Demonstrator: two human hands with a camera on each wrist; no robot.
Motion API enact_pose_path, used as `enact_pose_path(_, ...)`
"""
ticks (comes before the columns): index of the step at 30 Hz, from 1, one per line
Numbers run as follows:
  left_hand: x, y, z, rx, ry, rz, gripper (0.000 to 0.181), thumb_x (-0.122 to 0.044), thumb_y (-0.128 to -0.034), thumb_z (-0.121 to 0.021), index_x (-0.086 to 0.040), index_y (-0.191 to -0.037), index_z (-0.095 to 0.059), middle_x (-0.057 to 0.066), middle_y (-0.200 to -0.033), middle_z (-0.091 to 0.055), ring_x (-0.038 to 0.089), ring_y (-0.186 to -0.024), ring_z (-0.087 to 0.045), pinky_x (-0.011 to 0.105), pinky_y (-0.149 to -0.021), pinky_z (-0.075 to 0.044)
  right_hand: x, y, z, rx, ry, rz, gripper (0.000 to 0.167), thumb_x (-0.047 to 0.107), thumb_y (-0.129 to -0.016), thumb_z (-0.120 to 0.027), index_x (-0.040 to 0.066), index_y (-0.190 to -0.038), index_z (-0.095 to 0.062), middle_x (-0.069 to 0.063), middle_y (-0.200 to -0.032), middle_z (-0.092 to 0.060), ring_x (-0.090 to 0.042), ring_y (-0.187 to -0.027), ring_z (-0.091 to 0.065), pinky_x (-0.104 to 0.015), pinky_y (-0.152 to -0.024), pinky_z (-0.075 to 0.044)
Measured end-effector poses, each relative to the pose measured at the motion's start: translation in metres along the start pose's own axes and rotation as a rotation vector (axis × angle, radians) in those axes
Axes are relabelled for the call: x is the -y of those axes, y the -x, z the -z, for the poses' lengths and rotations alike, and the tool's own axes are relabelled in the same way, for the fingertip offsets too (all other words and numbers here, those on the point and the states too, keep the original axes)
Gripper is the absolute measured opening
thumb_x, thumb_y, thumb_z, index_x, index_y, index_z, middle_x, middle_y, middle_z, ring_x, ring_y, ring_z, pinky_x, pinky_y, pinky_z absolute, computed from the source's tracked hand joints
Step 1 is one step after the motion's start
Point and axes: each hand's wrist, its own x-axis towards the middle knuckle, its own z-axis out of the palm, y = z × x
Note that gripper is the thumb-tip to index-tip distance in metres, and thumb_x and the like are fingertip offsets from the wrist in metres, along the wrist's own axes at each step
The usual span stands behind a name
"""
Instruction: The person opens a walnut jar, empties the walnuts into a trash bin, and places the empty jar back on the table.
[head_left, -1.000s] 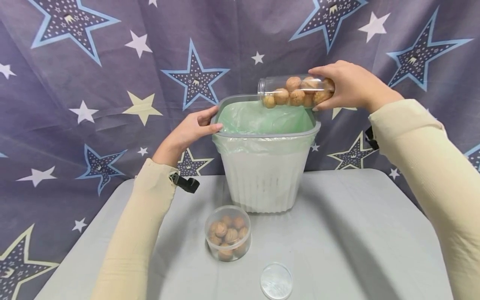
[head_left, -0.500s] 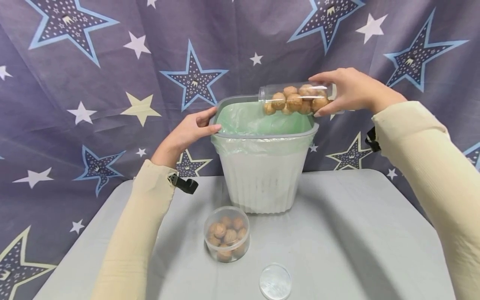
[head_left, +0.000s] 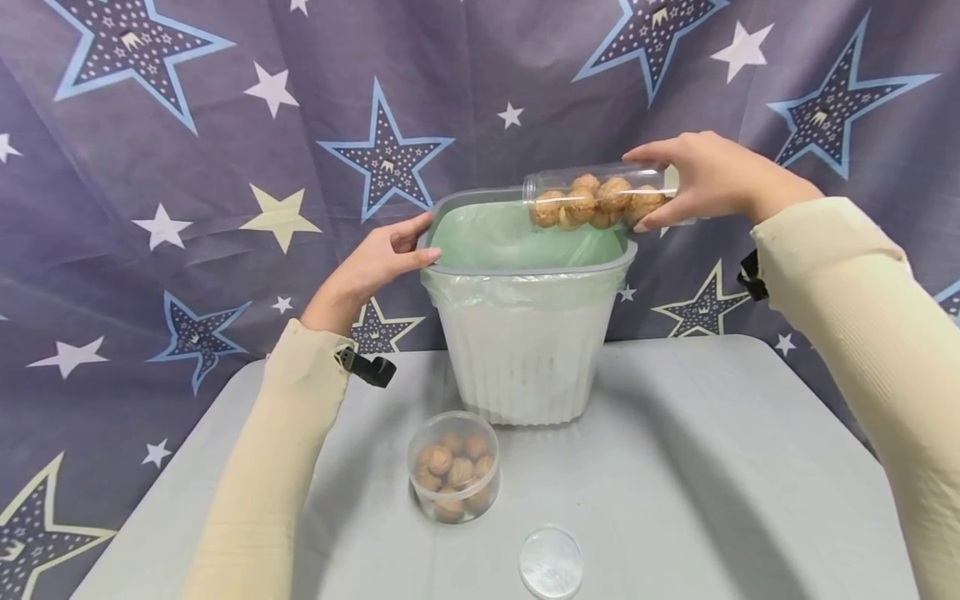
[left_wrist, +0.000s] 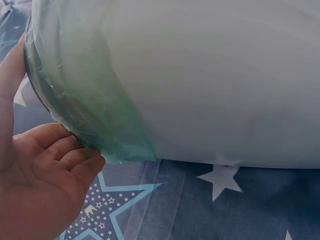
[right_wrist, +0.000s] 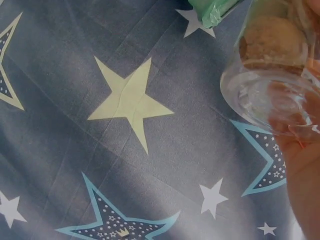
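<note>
Your right hand (head_left: pixel 716 179) is clamped around the base end of a clear jar (head_left: pixel 558 177), thumb on the near side. The jar lies almost level, its uncapped mouth pointing left above the bin's right part, with several walnuts (head_left: pixel 615 194) lying along its lower side. Your left hand (head_left: pixel 375 262) grips the left corner of the white bin (head_left: pixel 525 358), thumb on the grey rim. A green liner (head_left: pixel 480 237) lines the bin; its floor is out of sight. Just in front, on the grey table (head_left: pixel 660 517), a round clear tub (head_left: pixel 435 429) holds more walnuts, and a clear lid (head_left: pixel 551 562) lies nearer you. A starry cloth (head_left: pixel 465 83) hangs behind.

Your left wrist view shows what the head view hides: fingers curled against the liner where it folds over the rim. Your right wrist view shows the jar's base, with one large walnut close to it.
</note>
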Motion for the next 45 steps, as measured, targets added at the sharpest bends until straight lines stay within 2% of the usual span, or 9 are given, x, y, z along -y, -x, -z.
enact_pose_path(12,0.001,-0.003,0.001,0.006,-0.011,-0.008,0.071,-0.014,-0.0877,-0.064,0.004,-0.145,-0.026,0.016,-0.153,-0.025,0.024,-0.140,-0.026,0.037,-0.113,-0.024,-0.002,0.000,0.001,-0.016,0.045,0.018,0.084,0.033,-0.068,-0.084,0.000,-0.136,-0.047,-0.026,-0.117,-0.059,-0.038,-0.106,-0.052,-0.057,-0.092,-0.039)
enact_pose_path(19,-0.002,-0.004,0.003,0.006,-0.052,0.014,0.071,-0.015,-0.0892,-0.062,0.003,-0.146,-0.024,0.015,-0.154,-0.021,0.023,-0.141,-0.023,0.036,-0.115,-0.021,0.000,-0.004,0.003,-0.010,0.066,0.035,0.085,0.033,-0.068,-0.084,-0.001,-0.136,-0.046,-0.027,-0.122,-0.057,-0.040,-0.110,-0.050,-0.057,-0.096,-0.036)
enact_pose_path(24,-0.003,-0.004,0.001,0.009,-0.024,0.008,0.069,-0.009,-0.0893,-0.060,0.005,-0.146,-0.023,0.017,-0.153,-0.022,0.024,-0.141,-0.024,0.036,-0.114,-0.021,0.002,-0.006,0.003,-0.008,0.086,0.032,0.087,0.034,-0.068,-0.084,-0.002,-0.136,-0.045,-0.028,-0.123,-0.056,-0.042,-0.110,-0.049,-0.058,-0.096,-0.036)
enact_pose_path(32,-0.002,-0.005,-0.001,0.007,-0.004,0.001,0.067,-0.005,-0.0892,-0.058,0.006,-0.145,-0.023,0.018,-0.153,-0.022,0.024,-0.140,-0.024,0.035,-0.114,-0.022,0.006,-0.003,0.002,0.002,-0.024,0.007,0.084,0.030,-0.067,-0.085,0.003,-0.137,-0.046,-0.025,-0.122,-0.058,-0.038,-0.110,-0.053,-0.055,-0.094,-0.040)
enact_pose_path(39,0.000,-0.004,-0.001,0.015,-0.016,-0.001,0.069,-0.009,-0.0891,-0.059,0.006,-0.145,-0.023,0.018,-0.153,-0.021,0.024,-0.141,-0.021,0.036,-0.115,-0.020,0.008,-0.002,0.003,0.048,-0.002,-0.043,0.086,0.035,-0.069,-0.083,0.004,-0.139,-0.043,-0.026,-0.126,-0.054,-0.039,-0.113,-0.050,-0.058,-0.094,-0.040)
enact_pose_path(45,0.001,-0.002,0.001,0.004,-0.019,-0.012,0.067,-0.008,-0.0892,-0.060,0.005,-0.145,-0.025,0.018,-0.153,-0.024,0.025,-0.141,-0.023,0.036,-0.114,-0.021,0.008,-0.003,0.005,0.025,0.033,-0.008,0.084,0.034,-0.068,-0.083,0.003,-0.137,-0.046,-0.026,-0.122,-0.057,-0.039,-0.111,-0.053,-0.057,-0.094,-0.041)
